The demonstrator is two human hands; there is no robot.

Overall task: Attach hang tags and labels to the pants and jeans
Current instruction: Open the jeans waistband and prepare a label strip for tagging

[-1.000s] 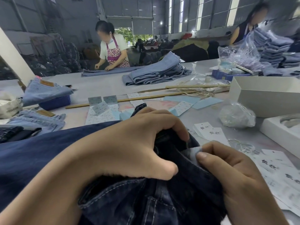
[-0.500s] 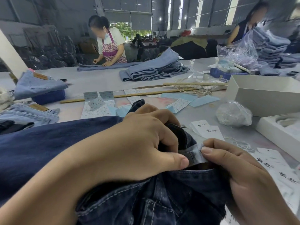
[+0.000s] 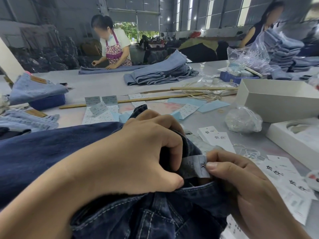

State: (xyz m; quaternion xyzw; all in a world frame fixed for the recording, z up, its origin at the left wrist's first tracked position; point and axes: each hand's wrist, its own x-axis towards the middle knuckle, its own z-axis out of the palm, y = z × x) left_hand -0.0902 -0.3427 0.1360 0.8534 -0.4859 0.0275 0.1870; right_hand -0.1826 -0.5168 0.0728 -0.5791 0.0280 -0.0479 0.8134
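Dark blue jeans (image 3: 51,152) lie across the table in front of me, waistband toward me. My left hand (image 3: 138,152) grips the bunched waistband, fingers curled into the cloth. My right hand (image 3: 241,178) pinches the sewn-in white size label (image 3: 196,166), which reads XL, and holds it out of the waistband. White hang tags (image 3: 217,138) with black characters lie just beyond my right hand, and more hang tags (image 3: 284,178) lie at the right. Small printed labels (image 3: 101,109) are spread further back.
A clear bag (image 3: 241,120) and white boxes (image 3: 276,99) stand at the right. Wooden sticks (image 3: 138,100) and light blue jeans stacks (image 3: 160,73) lie across the table. Folded jeans (image 3: 34,90) sit at the left. A person in an apron (image 3: 115,49) works opposite, another person (image 3: 259,26) at the far right.
My right hand has pulled the size label out of the waistband, so the XL print shows. My left hand has shifted its hold on the waistband.
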